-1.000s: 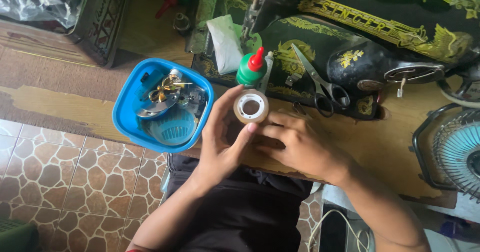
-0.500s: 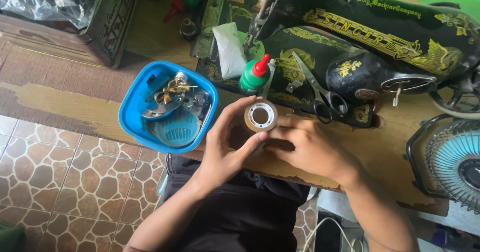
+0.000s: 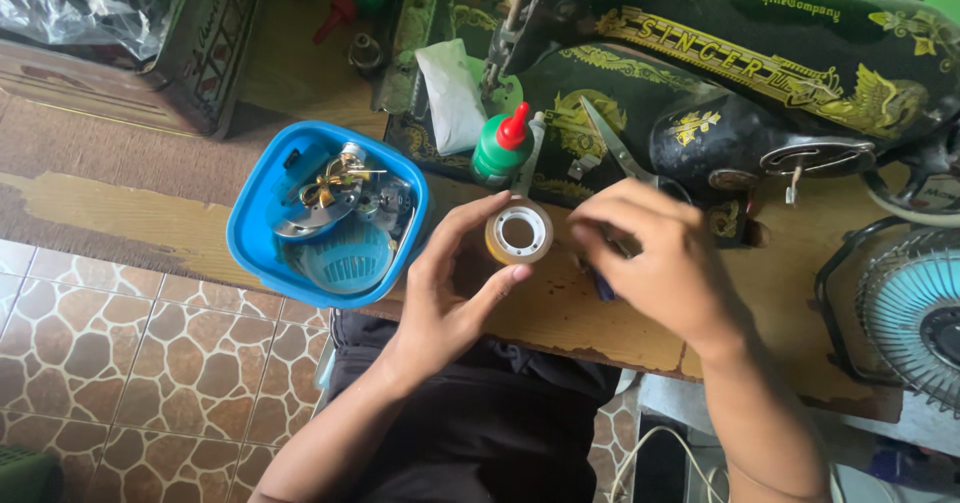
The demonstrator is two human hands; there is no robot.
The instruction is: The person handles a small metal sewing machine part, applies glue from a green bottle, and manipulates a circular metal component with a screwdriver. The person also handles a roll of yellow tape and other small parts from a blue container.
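Nearest the camera, the person's dark-clothed lap sits over a brown patterned tile floor (image 3: 120, 363), with both forearms reaching up to a worn wooden table (image 3: 600, 313). The left hand (image 3: 450, 283) has its fingers (image 3: 470, 225) spread fairly wide and curved, the thumb and fingertips pinching a small roll of clear tape (image 3: 519, 231) from its left and lower sides; the roll stands on edge, its white core facing up toward the camera, just above the table's near edge. The right hand (image 3: 655, 258) lies just to the right of the roll, fingers bent and drawn together, fingertips near the roll's right side; whether they grip a tape end cannot be told. Left of the left hand sits a blue plastic tub (image 3: 260, 233) holding metal parts and a blue mesh piece. Just beyond the roll stands a green bottle with a red nozzle (image 3: 500, 145), beside scissors (image 3: 615, 153) lying on the base of a black sewing machine with gold ornament (image 3: 760, 73). At the far right is a blue fan (image 3: 905, 313).
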